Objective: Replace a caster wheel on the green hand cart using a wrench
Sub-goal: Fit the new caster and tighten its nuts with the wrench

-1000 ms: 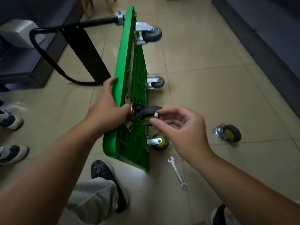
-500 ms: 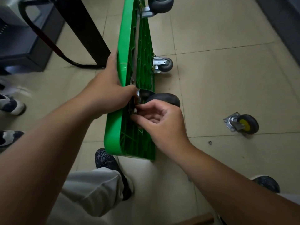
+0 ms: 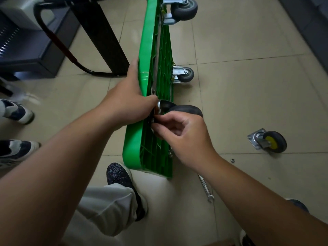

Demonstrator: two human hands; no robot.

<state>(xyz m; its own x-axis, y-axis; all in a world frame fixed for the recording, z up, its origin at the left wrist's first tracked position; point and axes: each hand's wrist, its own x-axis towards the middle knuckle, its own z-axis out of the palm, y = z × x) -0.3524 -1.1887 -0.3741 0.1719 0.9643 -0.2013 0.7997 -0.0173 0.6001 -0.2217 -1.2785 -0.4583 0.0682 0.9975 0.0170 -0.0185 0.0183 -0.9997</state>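
"Where was the wrench (image 3: 206, 189)?"

"Nearest of all, flat on the tiles (image 3: 248, 96) just past the near corner of the green hand cart (image 3: 133, 144), with no hand on it. That seemed sensible to me: the fastening looked to be at the finger-tight stage, so the tool was not yet called for."

"And the hands?"

"The right hand (image 3: 184, 137) had its fingers curled, thumb and fingertips pinched together at the base of the new caster (image 3: 186, 109). What they pinched was hidden; I took it for a small fastener being started by hand. The left hand (image 3: 127, 103) gripped the cart's upper rim, fingers wrapped over the edge and thumb toward the caster, apparently steadying the deck."

"Why was the cart on its edge?"

"It stood on one long side with its ribbed underside facing right, which put the wheel mounts within reach."

"Anything beyond?"

"A small washer (image 3: 232, 160) lay on the floor. Past it, well apart from the cart, was a loose caster (image 3: 271, 142) with a yellow hub, presumably the one removed. Farther along, two grey casters (image 3: 185, 76) sat bolted on, and the black handle (image 3: 58, 43) lay to the left."
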